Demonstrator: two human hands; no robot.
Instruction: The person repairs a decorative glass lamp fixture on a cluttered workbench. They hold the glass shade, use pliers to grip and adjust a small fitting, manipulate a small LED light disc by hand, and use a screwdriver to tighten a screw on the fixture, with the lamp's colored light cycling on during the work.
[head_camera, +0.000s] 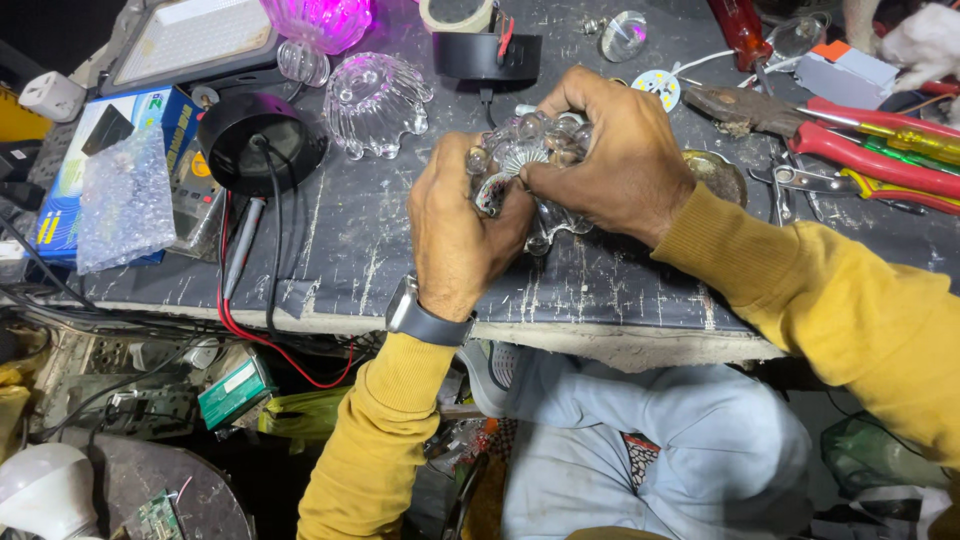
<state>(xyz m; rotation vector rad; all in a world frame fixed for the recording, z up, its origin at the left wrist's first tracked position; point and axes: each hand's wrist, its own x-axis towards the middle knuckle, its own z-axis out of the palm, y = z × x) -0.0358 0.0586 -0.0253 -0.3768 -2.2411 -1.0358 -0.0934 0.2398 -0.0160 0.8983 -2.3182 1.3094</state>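
Both my hands grip one clear ribbed glass lamp shade (525, 150) above the dark scratched workbench (350, 250). My left hand (455, 225) holds it from below and the left, a wristwatch on that wrist. My right hand (610, 150) closes over its top and right side. Most of the shade is hidden by my fingers. A second clear glass shade (375, 105) lies on the bench to the left.
A black round lamp base (255, 140) with cables sits left, beside a blue box (110, 170) and bubble wrap. Red-handled pliers (860, 150), scissors and a screwdriver lie at the right. A pink lit glass piece (320, 25) stands at the back. Bench edge runs below my hands.
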